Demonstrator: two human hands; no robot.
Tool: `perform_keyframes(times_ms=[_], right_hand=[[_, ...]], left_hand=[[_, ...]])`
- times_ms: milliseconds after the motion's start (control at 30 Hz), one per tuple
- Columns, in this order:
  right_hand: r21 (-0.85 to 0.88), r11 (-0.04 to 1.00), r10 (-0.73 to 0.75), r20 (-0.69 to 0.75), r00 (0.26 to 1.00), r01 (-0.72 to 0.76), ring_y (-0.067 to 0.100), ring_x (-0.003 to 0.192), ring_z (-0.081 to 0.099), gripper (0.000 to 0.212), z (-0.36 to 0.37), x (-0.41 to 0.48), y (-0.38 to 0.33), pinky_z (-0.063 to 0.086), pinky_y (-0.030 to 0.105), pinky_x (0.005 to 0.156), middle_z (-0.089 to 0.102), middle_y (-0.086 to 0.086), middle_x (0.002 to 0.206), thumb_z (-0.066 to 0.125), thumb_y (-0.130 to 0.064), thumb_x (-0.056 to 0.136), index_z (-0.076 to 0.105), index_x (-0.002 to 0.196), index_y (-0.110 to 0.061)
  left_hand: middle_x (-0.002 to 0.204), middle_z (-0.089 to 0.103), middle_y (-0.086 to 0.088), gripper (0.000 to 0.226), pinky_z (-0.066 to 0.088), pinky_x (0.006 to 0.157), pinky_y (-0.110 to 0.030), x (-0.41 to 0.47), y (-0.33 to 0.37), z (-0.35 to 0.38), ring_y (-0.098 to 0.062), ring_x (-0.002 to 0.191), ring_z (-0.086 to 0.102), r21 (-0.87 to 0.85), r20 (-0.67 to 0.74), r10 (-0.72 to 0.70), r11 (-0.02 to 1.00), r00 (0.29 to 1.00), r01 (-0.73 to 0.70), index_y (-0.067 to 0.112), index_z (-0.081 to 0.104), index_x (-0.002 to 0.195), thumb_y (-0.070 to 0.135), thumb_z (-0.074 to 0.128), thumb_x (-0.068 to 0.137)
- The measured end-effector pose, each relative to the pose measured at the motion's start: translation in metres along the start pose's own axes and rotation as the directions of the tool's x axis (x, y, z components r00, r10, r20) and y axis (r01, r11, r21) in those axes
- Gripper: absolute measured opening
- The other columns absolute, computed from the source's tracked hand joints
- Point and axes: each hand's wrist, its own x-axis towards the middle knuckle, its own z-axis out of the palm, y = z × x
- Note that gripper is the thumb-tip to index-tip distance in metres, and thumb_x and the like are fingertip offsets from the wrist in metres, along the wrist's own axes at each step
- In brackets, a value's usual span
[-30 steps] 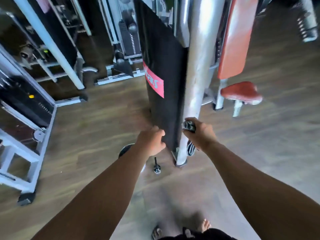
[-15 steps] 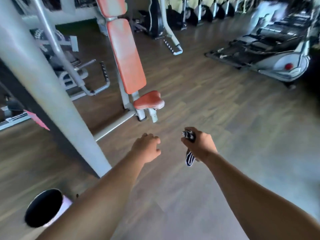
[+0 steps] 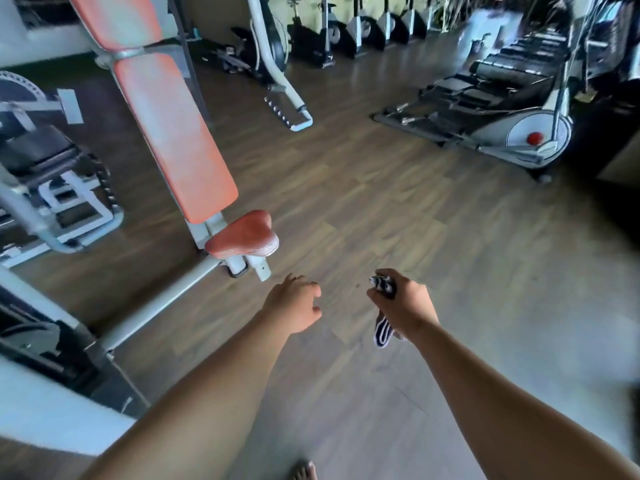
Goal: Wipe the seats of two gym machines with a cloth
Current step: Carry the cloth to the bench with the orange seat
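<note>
A gym machine with a small red seat and a long orange backrest stands ahead on the left. My right hand grips a bunched dark cloth with white stripes; one end pokes out above my fist and the other hangs below it. My left hand hangs in the air beside it with loosely curled fingers and holds nothing. Both hands are below and to the right of the red seat, apart from it.
A grey frame rail runs along the wooden floor from the seat toward me. A black bench machine stands far left. Exercise bikes line the back wall, and an elliptical trainer stands at the right.
The view has swung right, away from the black-padded grey column, and closer to the red seat. My hands keep their pose; the right still grips the cloth.
</note>
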Motion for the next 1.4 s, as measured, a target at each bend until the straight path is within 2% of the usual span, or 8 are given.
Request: perform_keyframes(times_ms=[133,333,500,633,833,967,1133,1400], right_hand=[[-0.005,1.000,0.012,0.016,1.000,-0.012,0.015,0.056,0.059,0.038,0.003,0.076,-0.007,0.046,0.023,0.050,0.074,-0.001,0.088,0.072,-0.040,0.083,0.066,0.121,-0.038],[-0.057,0.997,-0.043,0.093,0.995,0.048,0.028,0.080,0.072,0.042,0.015,0.204,-0.011,0.054,0.030,0.062,0.075,0.002,0.092,0.073,-0.040,0.083,0.064,0.125,-0.038],[-0.084,0.982,-0.142,0.241,0.960,0.167,0.029,0.080,0.071,0.041,0.038,0.323,-0.025,0.057,0.033,0.062,0.074,0.003,0.088,0.072,-0.043,0.082,0.062,0.121,-0.037],[-0.075,0.951,-0.251,0.381,0.890,0.300,0.026,0.091,0.070,0.042,0.068,0.395,-0.055,0.053,0.028,0.074,0.074,0.004,0.093,0.075,-0.040,0.083,0.061,0.122,-0.031],[0.005,0.925,-0.319,0.554,0.769,0.380,0.021,0.081,0.062,0.040,0.151,0.468,-0.104,0.042,0.024,0.067,0.064,-0.002,0.088,0.076,-0.032,0.085,0.053,0.116,-0.022],[-0.015,0.914,-0.314,0.603,0.733,0.405,0.023,0.079,0.062,0.039,0.214,0.510,-0.116,0.042,0.027,0.065,0.060,-0.007,0.081,0.077,-0.030,0.083,0.050,0.106,-0.016],[-0.042,0.887,-0.337,0.622,0.706,0.460,0.022,0.082,0.056,0.030,0.296,0.555,-0.118,0.035,0.024,0.068,0.057,0.004,0.095,0.081,-0.025,0.076,0.061,0.095,-0.013],[-0.188,0.824,-0.222,0.761,0.610,0.534,0.023,0.084,0.059,0.035,0.441,0.619,-0.078,0.041,0.031,0.067,0.058,-0.002,0.096,0.076,-0.035,0.077,0.043,0.087,-0.028]], left_hand=[[0.138,0.059,-0.003,0.044,0.046,0.107,-0.039,0.072,-0.012,-0.020,-0.025,0.136,0.048,0.022,0.019,-0.017,1.000,1.000,0.017,0.026,0.064,0.134,0.037,0.064,0.092],[0.137,0.058,-0.003,0.045,0.046,0.106,-0.038,0.178,-0.032,-0.034,-0.025,0.135,0.046,-0.003,0.018,-0.099,0.995,0.995,0.099,0.026,0.062,0.137,0.037,0.064,0.094],[0.142,0.056,-0.006,0.048,0.047,0.106,-0.042,0.249,-0.059,-0.048,-0.029,0.138,0.046,-0.037,0.009,-0.265,0.964,0.964,0.265,0.024,0.059,0.142,0.038,0.062,0.096],[0.144,0.057,-0.008,0.048,0.052,0.102,-0.042,0.279,-0.089,-0.059,-0.032,0.134,0.052,-0.102,-0.009,-0.426,0.900,0.904,0.423,0.023,0.061,0.141,0.036,0.064,0.095],[0.137,0.062,-0.006,0.047,0.055,0.095,-0.042,0.307,-0.157,-0.052,-0.033,0.132,0.051,-0.145,-0.004,-0.597,0.794,0.802,0.590,0.023,0.060,0.137,0.037,0.062,0.091],[0.138,0.061,-0.002,0.044,0.053,0.100,-0.043,0.330,-0.211,-0.038,-0.029,0.133,0.047,-0.194,0.041,-0.644,0.745,0.764,0.638,0.027,0.063,0.135,0.035,0.063,0.091],[0.139,0.059,-0.002,0.042,0.051,0.099,-0.042,0.367,-0.276,-0.004,-0.028,0.131,0.047,-0.257,0.113,-0.680,0.684,0.725,0.682,0.026,0.062,0.135,0.035,0.061,0.094],[0.126,0.066,-0.004,0.037,0.052,0.098,-0.044,0.420,-0.350,0.084,-0.028,0.125,0.051,-0.325,0.193,-0.758,0.550,0.623,0.769,0.024,0.066,0.130,0.037,0.061,0.095]])
